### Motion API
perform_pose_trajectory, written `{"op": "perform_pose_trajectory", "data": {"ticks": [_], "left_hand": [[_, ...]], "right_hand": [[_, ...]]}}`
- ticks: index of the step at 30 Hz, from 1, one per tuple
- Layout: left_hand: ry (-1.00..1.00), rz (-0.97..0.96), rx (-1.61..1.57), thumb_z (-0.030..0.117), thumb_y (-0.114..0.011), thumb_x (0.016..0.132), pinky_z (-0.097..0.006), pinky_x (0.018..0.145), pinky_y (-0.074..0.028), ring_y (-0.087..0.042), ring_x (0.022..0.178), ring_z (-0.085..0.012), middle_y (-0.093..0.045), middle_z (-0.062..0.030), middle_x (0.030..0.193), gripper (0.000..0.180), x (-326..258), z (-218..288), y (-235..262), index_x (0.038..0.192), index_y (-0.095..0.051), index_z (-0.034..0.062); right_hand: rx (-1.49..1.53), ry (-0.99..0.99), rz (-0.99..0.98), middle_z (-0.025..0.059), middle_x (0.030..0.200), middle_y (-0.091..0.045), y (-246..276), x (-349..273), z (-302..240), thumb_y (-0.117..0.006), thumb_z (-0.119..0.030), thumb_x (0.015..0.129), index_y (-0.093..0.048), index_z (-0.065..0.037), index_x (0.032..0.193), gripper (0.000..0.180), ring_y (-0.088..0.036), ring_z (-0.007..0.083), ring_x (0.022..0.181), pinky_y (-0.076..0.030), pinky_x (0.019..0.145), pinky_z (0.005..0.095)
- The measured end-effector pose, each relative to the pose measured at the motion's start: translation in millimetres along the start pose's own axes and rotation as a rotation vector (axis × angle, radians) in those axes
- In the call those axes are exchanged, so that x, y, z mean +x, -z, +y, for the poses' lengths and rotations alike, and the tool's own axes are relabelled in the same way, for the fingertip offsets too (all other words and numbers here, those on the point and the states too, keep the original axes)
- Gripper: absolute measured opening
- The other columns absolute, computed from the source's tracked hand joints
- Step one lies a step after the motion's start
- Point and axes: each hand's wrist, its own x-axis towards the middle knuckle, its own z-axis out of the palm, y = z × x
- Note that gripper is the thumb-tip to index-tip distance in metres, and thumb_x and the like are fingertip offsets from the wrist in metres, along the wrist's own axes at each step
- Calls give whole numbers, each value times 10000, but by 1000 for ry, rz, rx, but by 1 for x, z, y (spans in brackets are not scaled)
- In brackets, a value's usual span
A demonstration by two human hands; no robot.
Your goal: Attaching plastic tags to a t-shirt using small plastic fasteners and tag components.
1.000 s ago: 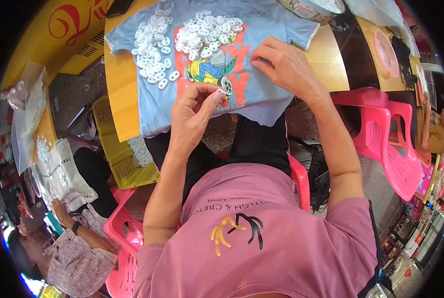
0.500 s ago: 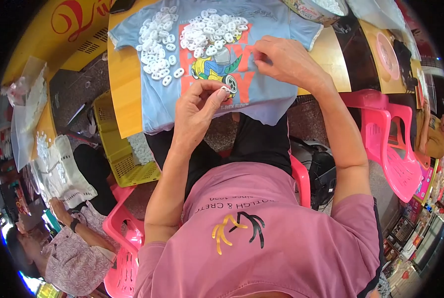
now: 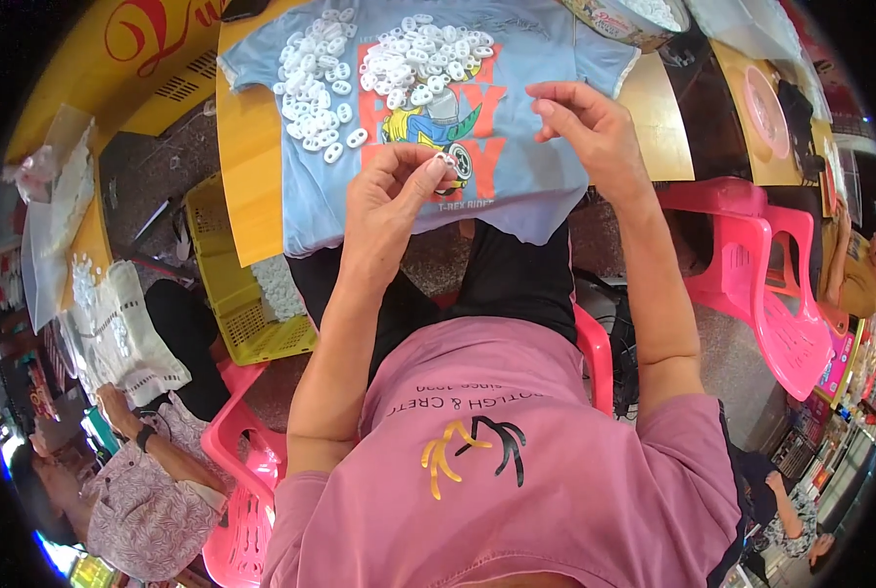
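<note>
Between the thumb and forefinger of my left hand (image 3: 391, 201) is a small white plastic piece (image 3: 445, 160), partly covered by the fingertips. My right hand (image 3: 595, 132) hovers to the right over the shirt, fingers bent with the tips close together; whatever they may hold is too small to make out. Beneath both hands a blue-grey printed T-shirt (image 3: 541, 186) lies spread on the table. On it are two heaps of white oval pieces with two holes each, a left heap (image 3: 311, 78) and a right heap (image 3: 413, 59).
A round tub (image 3: 614, 24) of white pieces stands at the far right of the yellow table (image 3: 252, 196). At lower left is a yellow crate (image 3: 222, 284) with more white pieces. Pink chairs (image 3: 752, 265) flank me. A seated person (image 3: 154, 490) works at left.
My right hand has moved rightward and turned more upright, farther from my left hand. My left hand keeps its pinch on the white piece nearly in place.
</note>
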Motion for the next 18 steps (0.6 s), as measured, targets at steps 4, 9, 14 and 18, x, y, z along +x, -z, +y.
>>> {"op": "perform_pose_trajectory", "data": {"ticks": [4,9,14,18], "left_hand": [[25,38,3,144,-650,921,-264,754,-525,-631,810,-113,-666,-60,879,177,-1,5,-6,994,-627,-16],[-13,22,31,150,-659,916,-258,749,-522,-626,799,-109,-662,-57,879,188,-6,19,-14,996,-627,-17],[-75,26,80,152,-662,915,-253,743,-519,-623,798,-107,-660,-60,879,196,-10,30,-19,999,-622,-20],[-98,31,82,154,-667,910,-246,737,-513,-624,804,-108,-661,-63,878,203,-11,30,-18,997,-615,-22]], "right_hand": [[243,-69,-28,50,895,-661,-26,-13,-9,-621,-111,932,-656,34,1069,203,-583,79,722,-501,685,238],[415,-93,-96,37,851,-651,-53,-24,-15,-617,-158,948,-649,2,1002,171,-557,81,684,-480,647,229],[483,-136,-119,25,819,-625,-66,-28,-21,-608,-179,959,-635,-7,1008,182,-561,84,679,-477,639,226],[494,-140,-123,22,810,-612,-69,-29,-24,-598,-188,966,-616,-12,1020,185,-567,90,670,-483,631,231]]}}
